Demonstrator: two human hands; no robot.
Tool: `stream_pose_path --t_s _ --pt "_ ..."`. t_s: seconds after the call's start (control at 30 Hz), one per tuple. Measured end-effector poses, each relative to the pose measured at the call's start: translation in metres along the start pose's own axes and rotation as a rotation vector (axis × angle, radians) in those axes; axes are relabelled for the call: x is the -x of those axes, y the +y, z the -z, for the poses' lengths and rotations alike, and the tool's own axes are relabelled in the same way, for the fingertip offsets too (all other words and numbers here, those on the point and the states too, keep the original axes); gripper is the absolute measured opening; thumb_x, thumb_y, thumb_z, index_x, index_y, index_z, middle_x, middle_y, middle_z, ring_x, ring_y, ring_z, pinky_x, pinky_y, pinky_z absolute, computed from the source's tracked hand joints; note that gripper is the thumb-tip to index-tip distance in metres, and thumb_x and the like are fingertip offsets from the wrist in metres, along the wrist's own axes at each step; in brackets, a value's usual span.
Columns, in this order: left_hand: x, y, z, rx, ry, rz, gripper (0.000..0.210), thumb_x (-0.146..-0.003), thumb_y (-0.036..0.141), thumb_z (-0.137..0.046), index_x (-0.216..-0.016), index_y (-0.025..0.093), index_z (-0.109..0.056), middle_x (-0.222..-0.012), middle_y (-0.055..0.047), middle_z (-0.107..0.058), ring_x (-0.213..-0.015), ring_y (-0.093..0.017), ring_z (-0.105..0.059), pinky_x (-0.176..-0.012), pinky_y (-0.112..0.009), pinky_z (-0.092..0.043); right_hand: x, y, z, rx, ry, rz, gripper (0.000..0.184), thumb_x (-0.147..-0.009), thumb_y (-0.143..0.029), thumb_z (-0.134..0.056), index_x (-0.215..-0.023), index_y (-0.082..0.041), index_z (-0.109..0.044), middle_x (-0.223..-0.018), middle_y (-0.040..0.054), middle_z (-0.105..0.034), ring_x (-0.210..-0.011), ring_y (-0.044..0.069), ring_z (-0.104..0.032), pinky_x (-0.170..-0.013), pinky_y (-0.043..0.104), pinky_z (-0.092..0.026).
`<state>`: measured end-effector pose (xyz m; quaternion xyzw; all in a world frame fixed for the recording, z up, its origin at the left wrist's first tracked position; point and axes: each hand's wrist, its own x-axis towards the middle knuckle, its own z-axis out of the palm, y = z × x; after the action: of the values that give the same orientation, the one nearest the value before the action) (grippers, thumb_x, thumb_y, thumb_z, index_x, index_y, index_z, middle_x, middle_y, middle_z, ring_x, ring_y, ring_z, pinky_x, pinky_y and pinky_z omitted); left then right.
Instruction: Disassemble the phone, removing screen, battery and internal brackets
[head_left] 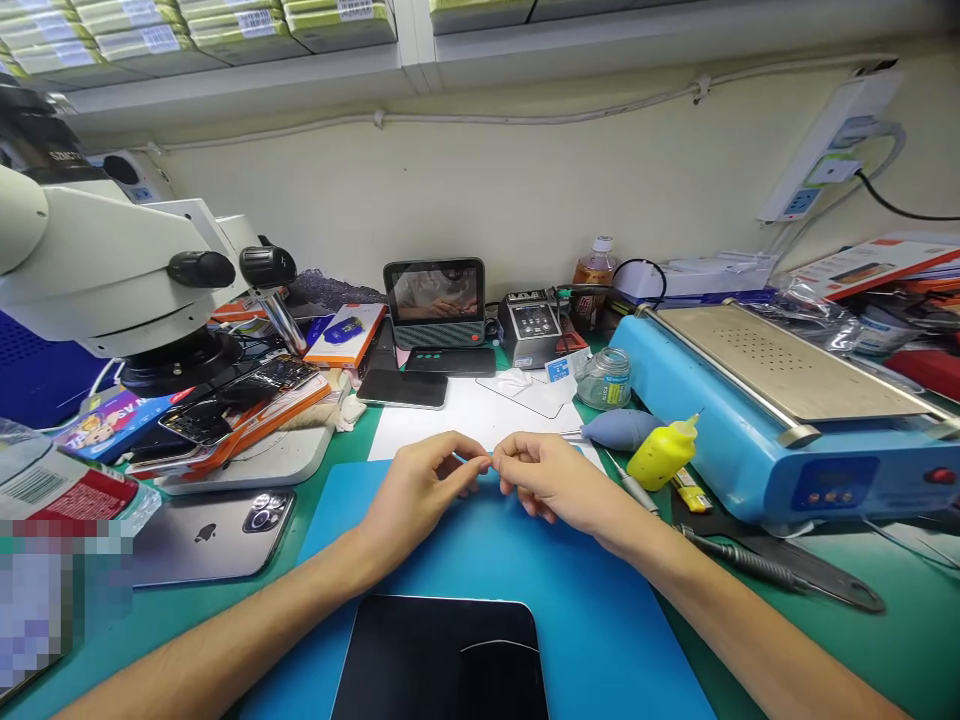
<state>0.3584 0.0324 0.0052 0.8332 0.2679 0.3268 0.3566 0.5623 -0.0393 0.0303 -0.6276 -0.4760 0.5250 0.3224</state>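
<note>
While your hands met near the far edge of the blue mat (600,620), the tablet (420,660) lay closer to you, toward the mat's near edge, with neither hand on it. Your left hand (431,480) had thumb and forefinger pressed together at the tips; your right hand (551,475) pinched likewise, the two pinches meeting or almost so. Whether they gripped something thin could not be told.

The tablet's dark screen faced up, with a pale curved line on it, perhaps a reflection. No part of it looked lifted off, so how much work on it was done or left could not be judged. Its far edge ran roughly parallel to the mat's; its long axis seemed to point away from you, though its near end was out of view. White paper (465,408) lay at the mat's far edge.
</note>
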Motion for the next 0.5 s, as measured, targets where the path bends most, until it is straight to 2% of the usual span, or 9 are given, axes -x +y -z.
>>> stream_pose_path --t_s 0.13,0.2,0.27,0.37,0.5 --pt "0.002 -0.001 0.002 -0.015 0.011 -0.037 0.022 -0.113 0.038 -0.067 -0.104 0.022 -0.079 -0.085 0.0 -0.082 -0.071 -0.017 -0.078 -0.068 -0.026 -0.062 0.003 -0.003 -0.004 -0.089 0.003 -0.003 0.03 -0.108 -0.043 -0.072 -0.094 -0.017 -0.069 -0.072 -0.0055 -0.064 -0.05 0.006 -0.05 -0.046 0.019 -0.041" --pt "0.002 -0.001 0.005 -0.054 0.017 -0.075 0.023 -0.114 0.039 -0.065 -0.106 0.022 -0.079 -0.093 -0.002 -0.084 -0.077 -0.017 -0.079 -0.074 -0.028 -0.063 0.006 -0.006 -0.004 -0.155 -0.001 -0.002 0.033 -0.103 -0.044 -0.074 -0.083 -0.019 -0.067 -0.06 -0.0066 -0.058 -0.044 0.006 -0.043 -0.041 0.019 -0.033" --pt "0.002 -0.001 0.009 -0.104 0.019 -0.116 0.023 -0.115 0.039 -0.064 -0.109 0.023 -0.079 -0.101 -0.004 -0.084 -0.083 -0.018 -0.078 -0.081 -0.03 -0.062 0.008 -0.009 -0.004 -0.23 -0.007 -0.005 0.036 -0.096 -0.047 -0.077 -0.076 -0.02 -0.067 -0.054 -0.0062 -0.053 -0.043 0.007 -0.04 -0.04 0.021 -0.03" --pt "0.001 -0.003 0.015 -0.178 0.011 -0.156 0.02 -0.114 0.038 -0.063 -0.111 0.024 -0.078 -0.105 -0.005 -0.083 -0.089 -0.02 -0.077 -0.086 -0.032 -0.061 0.01 -0.013 -0.003 -0.351 -0.001 -0.007 0.035 -0.089 -0.05 -0.08 -0.077 -0.019 -0.071 -0.058 -0.0046 -0.055 -0.045 0.006 -0.036 -0.041 0.022 -0.026" --pt "-0.005 -0.006 0.021 -0.25 -0.003 -0.147 0.014 -0.11 0.03 -0.064 -0.109 0.022 -0.076 -0.105 -0.005 -0.08 -0.091 -0.02 -0.076 -0.086 -0.032 -0.06 0.011 -0.018 -0.001 -0.496 0.011 -0.008 0.028 -0.088 -0.044 -0.078 -0.097 -0.018 -0.082 -0.077 -0.0005 -0.063 -0.048 0.005 -0.031 -0.042 0.023 -0.021"
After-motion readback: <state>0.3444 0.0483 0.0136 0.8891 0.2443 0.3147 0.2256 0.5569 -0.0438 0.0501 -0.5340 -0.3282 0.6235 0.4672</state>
